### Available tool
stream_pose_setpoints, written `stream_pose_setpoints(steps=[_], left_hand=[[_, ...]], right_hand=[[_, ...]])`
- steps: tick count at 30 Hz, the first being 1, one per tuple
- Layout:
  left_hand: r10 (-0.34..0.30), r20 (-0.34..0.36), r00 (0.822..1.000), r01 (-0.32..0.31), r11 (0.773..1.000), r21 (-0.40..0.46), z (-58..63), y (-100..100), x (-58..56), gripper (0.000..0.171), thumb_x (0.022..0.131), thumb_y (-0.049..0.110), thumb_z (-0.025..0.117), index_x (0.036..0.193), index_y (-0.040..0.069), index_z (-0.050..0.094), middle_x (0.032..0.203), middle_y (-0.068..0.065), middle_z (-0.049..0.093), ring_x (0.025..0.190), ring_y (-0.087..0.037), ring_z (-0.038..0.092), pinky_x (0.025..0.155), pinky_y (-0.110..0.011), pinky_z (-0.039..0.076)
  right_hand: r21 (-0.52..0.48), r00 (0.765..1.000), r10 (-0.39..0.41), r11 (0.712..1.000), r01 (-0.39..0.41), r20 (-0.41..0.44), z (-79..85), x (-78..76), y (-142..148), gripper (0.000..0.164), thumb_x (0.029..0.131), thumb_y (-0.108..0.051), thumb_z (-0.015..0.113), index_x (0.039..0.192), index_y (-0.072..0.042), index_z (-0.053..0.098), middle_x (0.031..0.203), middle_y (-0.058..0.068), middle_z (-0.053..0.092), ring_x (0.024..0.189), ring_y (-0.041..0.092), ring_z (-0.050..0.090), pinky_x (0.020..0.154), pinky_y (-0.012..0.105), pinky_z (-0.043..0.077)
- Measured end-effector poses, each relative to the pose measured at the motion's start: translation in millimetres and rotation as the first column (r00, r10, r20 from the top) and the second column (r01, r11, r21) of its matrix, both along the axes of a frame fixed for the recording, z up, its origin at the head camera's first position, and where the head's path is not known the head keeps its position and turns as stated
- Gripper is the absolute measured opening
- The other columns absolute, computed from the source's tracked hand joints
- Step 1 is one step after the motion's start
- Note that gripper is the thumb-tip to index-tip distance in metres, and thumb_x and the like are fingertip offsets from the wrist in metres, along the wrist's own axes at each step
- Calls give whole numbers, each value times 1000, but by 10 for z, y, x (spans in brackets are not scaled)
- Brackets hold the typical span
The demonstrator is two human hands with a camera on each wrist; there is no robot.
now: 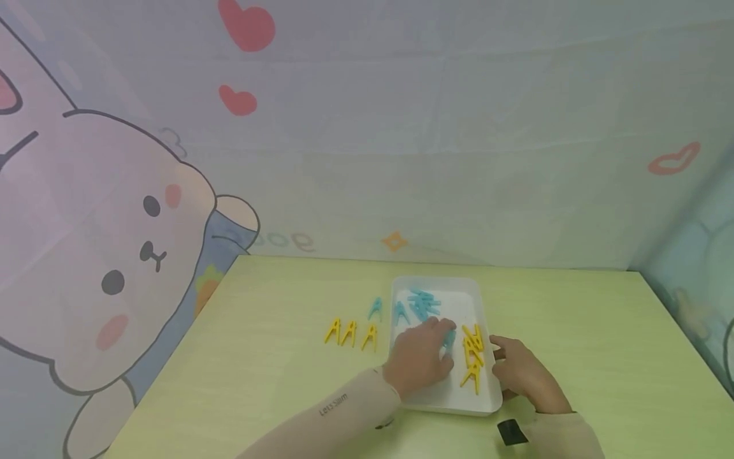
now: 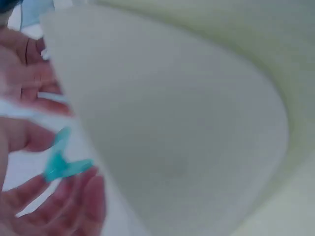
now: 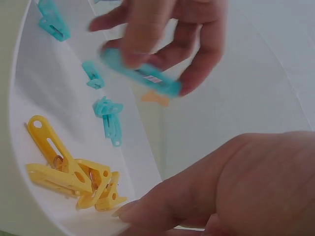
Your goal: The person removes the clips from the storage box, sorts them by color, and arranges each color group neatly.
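Note:
My left hand is over the white tray, pinching a blue clothespin between thumb and fingers. The left wrist view shows that clothespin side-on, its two legs spread. On the tray's right edge, my right hand grips the rim; its thumb lies over the wall in the right wrist view. Several yellow clothespins lie in a pile along the tray's right side. Toward the far end of the tray are several blue clothespins, one slightly apart at the left wall.
Left of the tray, three yellow clothespins stand in a row on the light green table. A single blue clothespin lies behind them, close to the tray. A printed cloth hangs behind the table.

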State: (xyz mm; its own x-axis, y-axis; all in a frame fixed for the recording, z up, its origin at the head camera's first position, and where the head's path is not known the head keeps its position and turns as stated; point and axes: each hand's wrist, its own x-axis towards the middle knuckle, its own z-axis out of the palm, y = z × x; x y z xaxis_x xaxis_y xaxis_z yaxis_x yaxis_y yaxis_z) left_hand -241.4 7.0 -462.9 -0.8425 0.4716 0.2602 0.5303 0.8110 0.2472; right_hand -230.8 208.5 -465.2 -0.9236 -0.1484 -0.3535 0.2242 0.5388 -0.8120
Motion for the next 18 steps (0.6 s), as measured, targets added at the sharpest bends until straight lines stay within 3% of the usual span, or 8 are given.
stream_pose_setpoints(steps=[3,6,11,18], left_hand=[[22,-131,991,-6,993,119,28,-109,-77,41,84,21,70,123,13,64,107,-1,67,65,-7,54,53,-19,45],[76,-178,981,-38,977,208,71,-222,-166,40,84,20,71,123,12,64,102,-2,66,62,-6,52,51,-17,43],[171,-148,974,-125,952,279,109,-425,-316,42,85,20,69,126,12,63,99,-3,64,66,-10,57,51,-22,45],[255,-91,963,-209,914,348,98,-704,-507,41,86,18,69,126,10,62,105,-6,66,75,-16,64,55,-29,49]], right_hand=[[12,1000,1,1000,0,-4,6,1,-5,66,87,13,44,148,16,21,138,44,36,98,40,64,62,43,58],[16,1000,2,1000,-2,-6,14,-1,-10,66,86,13,44,148,16,21,138,44,36,98,40,64,62,43,58],[19,1000,-1,1000,1,0,15,-5,-9,66,86,13,44,148,15,21,138,43,36,99,40,64,63,43,58],[16,1000,-6,1000,6,8,2,-10,-7,67,86,13,44,148,14,21,139,43,36,99,39,64,63,42,58]])
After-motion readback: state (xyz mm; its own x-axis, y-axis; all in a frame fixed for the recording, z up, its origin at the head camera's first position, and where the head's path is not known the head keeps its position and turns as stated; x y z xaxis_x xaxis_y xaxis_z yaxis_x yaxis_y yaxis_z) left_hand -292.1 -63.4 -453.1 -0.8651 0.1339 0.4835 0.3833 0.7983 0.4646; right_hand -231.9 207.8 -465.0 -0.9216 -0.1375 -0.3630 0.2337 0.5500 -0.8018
